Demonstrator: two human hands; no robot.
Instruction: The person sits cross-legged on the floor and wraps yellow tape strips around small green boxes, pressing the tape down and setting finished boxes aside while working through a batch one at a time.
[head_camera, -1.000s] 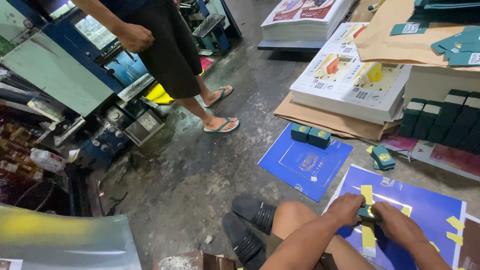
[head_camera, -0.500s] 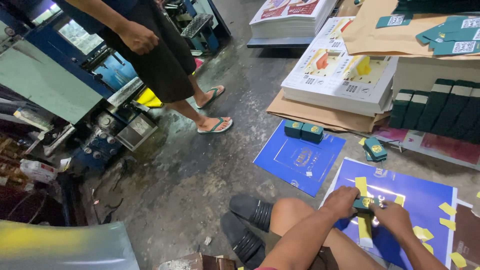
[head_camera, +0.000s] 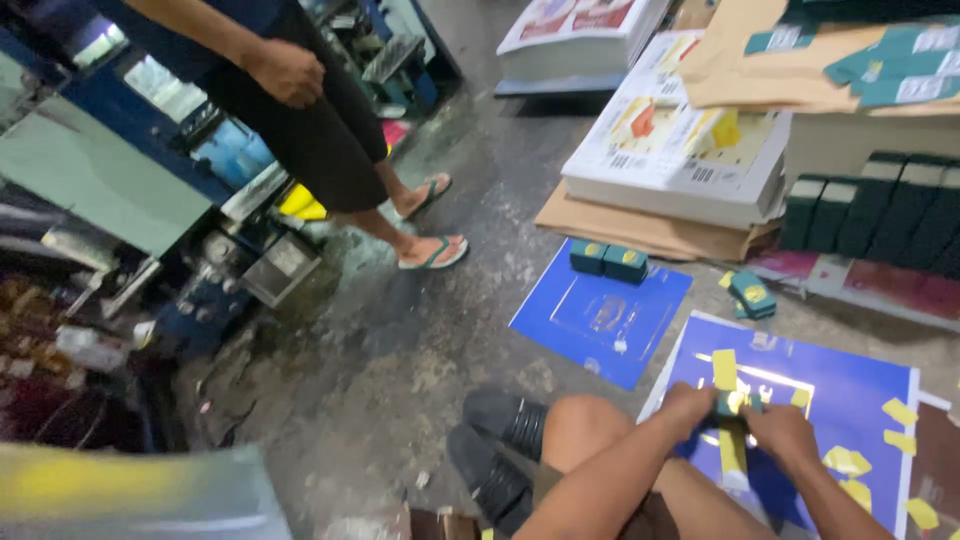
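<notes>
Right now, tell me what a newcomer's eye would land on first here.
First, the two hands at the bottom, left hand and right hand, pinching a small teal box over a large blue printed sheet dotted with yellow scraps. Next, a standing co-worker's legs in pink flip-flops at upper left beside a blue machine. Then the stack of printed sheets at upper right.

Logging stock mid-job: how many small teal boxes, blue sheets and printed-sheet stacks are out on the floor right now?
Small teal boxes: 4, one held in both hands
Blue sheets: 2
Printed-sheet stacks: 2
Total: 8
</notes>
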